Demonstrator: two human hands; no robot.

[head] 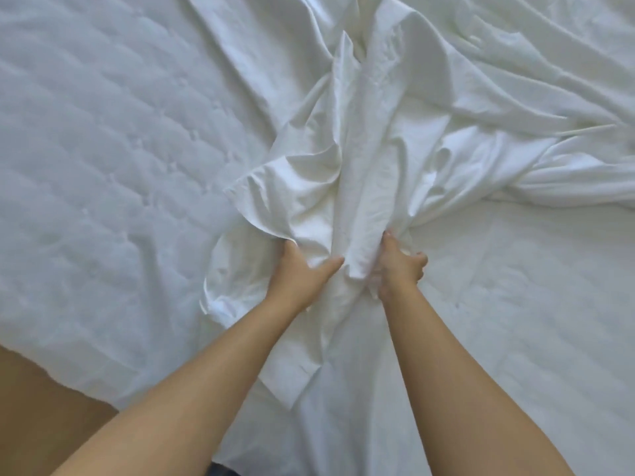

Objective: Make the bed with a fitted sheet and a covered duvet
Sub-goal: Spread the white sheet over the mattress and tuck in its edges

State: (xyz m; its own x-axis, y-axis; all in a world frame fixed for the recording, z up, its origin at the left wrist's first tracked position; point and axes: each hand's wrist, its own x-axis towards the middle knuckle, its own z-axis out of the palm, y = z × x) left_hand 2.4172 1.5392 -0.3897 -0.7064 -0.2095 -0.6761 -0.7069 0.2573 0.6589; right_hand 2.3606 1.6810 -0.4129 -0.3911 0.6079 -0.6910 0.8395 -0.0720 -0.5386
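Left hand (302, 274) and right hand (400, 266), each grip clamped on the bunched sheet (343, 166), lie close together, probably to draw it across the quilted mattress (103, 132).

**White sheet bunched up on the bed**

The white sheet (360, 159) is crumpled and full of folds. One thick bunch sits in the middle and runs up toward 12 o'clock. The rest spreads out, wrinkly, toward 1 and 2 o'clock. A loose flap trails down toward 6 o'clock. The left hand (302, 269) and the right hand (400, 264) grip the low end of the bunch, side by side. Under the sheet lies a quilted pad (103, 149), white with puffy stitched bumps, filling the 9 o'clock side.
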